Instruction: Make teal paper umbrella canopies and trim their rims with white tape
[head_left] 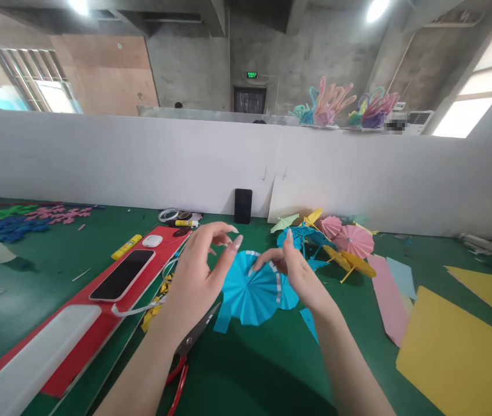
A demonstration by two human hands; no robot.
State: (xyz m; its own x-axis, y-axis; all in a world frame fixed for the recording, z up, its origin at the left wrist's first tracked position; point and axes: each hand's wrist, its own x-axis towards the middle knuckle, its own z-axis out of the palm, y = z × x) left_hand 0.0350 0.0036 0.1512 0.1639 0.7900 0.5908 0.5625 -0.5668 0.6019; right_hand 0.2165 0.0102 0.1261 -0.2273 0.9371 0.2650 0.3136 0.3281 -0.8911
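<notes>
A blue pleated paper disc (251,297) with white dashes along part of its rim lies between my hands. My right hand (291,266) is open, its index finger reaching to the disc's middle and its thumb raised. Left of the disc, my left hand (204,274) is curved, thumb and index tips near each other but apart, with nothing visible between them. A second blue pleated piece (289,294) shows partly behind the first. Blue paper scraps (222,319) lie close by. Red-handled scissors (188,342) rest beside my left wrist, partly hidden by it.
Small paper umbrellas (352,241) cluster at the back right. Yellow paper sheets (460,352) lie at the right. On the left are a red board (76,318), a phone (124,275), a white bar-shaped device (41,358) and a glue stick (126,247). A white partition (119,164) stands behind.
</notes>
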